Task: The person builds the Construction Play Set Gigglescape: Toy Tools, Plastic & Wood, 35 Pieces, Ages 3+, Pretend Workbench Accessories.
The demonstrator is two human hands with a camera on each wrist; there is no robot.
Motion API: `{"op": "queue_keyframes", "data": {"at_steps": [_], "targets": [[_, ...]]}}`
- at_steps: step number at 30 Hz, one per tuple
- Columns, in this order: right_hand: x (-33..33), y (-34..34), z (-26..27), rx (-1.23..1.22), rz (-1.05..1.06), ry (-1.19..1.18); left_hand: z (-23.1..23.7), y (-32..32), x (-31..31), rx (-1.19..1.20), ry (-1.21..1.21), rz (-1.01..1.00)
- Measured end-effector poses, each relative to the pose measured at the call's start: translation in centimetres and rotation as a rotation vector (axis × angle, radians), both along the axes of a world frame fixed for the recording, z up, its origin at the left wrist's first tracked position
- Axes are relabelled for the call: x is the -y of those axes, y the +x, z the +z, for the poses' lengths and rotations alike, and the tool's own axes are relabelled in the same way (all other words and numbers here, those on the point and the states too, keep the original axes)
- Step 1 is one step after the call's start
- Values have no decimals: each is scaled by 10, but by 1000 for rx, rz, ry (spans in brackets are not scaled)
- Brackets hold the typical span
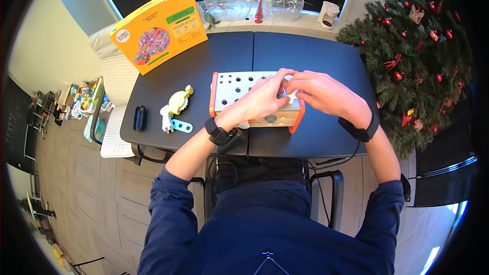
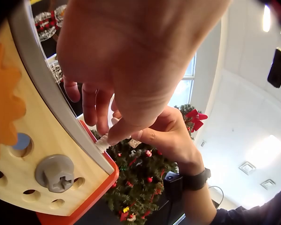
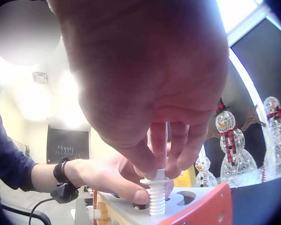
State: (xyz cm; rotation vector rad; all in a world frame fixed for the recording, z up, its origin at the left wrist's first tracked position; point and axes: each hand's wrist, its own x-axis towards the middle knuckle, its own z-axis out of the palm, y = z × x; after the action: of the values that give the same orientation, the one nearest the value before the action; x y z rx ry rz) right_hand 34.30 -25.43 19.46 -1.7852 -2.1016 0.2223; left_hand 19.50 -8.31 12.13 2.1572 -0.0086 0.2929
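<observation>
A white toy screw (image 3: 157, 197) stands upright, its threaded tip at a hole in the grey top of a toy workbench (image 1: 229, 91). My right hand (image 1: 326, 94) pinches the screw's head from above with thumb and fingertips. Lower down, my left hand (image 1: 260, 97) reaches across the top, its thumb and finger pinching around the threaded shaft. The left wrist view shows the bench's wooden side, with a grey bolt (image 2: 56, 173) and an orange gear (image 2: 7, 103) on it. Red-orange end panels (image 1: 298, 114) frame the bench.
Left of the bench lie a yellow toothed toy piece (image 1: 178, 103), a white piece (image 1: 166, 119) and a teal strip with holes (image 1: 182, 126). A black holder (image 1: 140, 118) sits near the table's left edge. Behind stands an orange box (image 1: 178, 18); a decorated tree (image 1: 407, 61) borders the right.
</observation>
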Motion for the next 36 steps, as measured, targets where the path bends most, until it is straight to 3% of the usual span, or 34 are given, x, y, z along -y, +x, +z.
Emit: {"op": "queue_keyframes", "data": {"at_steps": [2, 5, 8, 12, 14, 17, 20, 23, 33, 35, 36], "targets": [[1, -4, 5, -20, -47, -74, 0, -1, 1, -17, 5, 8], [-1, -9, 0, 24, -102, -7, 4, -3, 6, -26, 49, 15], [-11, -11, -7, 178, -199, 6, 1, 2, 11, 74, 137, 58], [-22, -20, -9, 388, -395, -210, -16, 12, 13, 105, 199, 166], [-23, -23, 3, 436, -436, -363, -10, 8, 13, 55, 111, 137], [-3, -15, 3, 108, -229, -76, -2, 4, 10, -19, 43, 87], [0, -4, -4, 1, -128, -85, -5, 0, 6, -20, 36, 24], [-2, -9, -1, -31, -167, -123, -13, 4, 5, -1, 24, -1], [-18, -18, -24, 391, -333, -73, -8, 7, 12, 60, 165, 83], [-19, -13, -22, 507, -284, -131, -3, 5, 7, -3, 40, 23], [-16, -10, -22, 450, -302, -90, -1, 4, 7, -35, -29, -13]]}}
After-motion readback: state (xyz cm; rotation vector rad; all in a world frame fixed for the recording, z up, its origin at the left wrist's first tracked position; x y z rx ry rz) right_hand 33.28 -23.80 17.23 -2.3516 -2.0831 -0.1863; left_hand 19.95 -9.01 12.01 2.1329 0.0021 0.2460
